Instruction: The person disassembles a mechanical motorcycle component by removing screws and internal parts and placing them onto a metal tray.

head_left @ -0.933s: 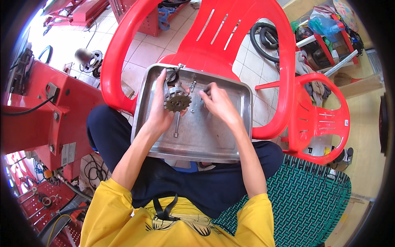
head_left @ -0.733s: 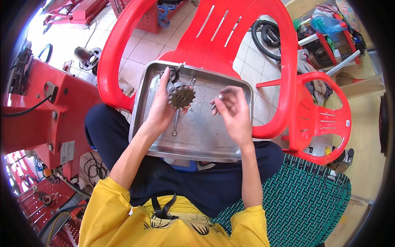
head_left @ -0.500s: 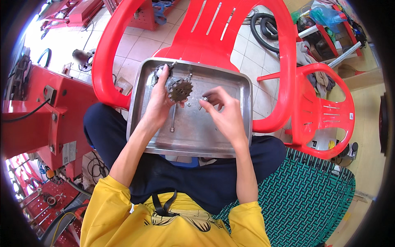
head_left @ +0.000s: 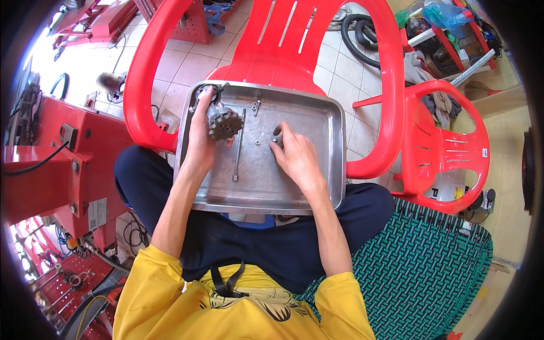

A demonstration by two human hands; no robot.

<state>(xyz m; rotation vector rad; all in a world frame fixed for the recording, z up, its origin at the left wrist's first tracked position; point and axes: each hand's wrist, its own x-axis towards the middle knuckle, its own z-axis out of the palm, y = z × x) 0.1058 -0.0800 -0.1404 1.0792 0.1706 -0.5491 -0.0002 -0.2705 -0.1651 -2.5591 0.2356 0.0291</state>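
Note:
My left hand [head_left: 200, 127] is closed around a metal hub with a dark toothed sprocket [head_left: 226, 126] on its end, held over the left part of a steel tray [head_left: 272, 195]. To the right, my right hand [head_left: 297, 156] is low over the tray with thumb and forefinger pinched on a small metal bolt [head_left: 276, 139], mostly hidden by the fingers. Between the hands lies a long axle bolt [head_left: 238, 150] with a nut on its near end. A small nut [head_left: 258, 143] rests beside it, and several little fasteners [head_left: 255, 106] sit toward the tray's far edge.
The tray stands on a red plastic chair [head_left: 272, 62], its arms rising at both sides. Another red chair [head_left: 433, 164] and a green woven seat [head_left: 402, 266] are on the right. Red machinery [head_left: 85, 164] crowds the left. Black tubing [head_left: 350, 42] lies on the tiled floor.
My left hand has shifted left and slightly down with the sprocketed hub, uncovering more of the axle bolt. My right hand has moved lower toward the tray, its fingers curled further in.

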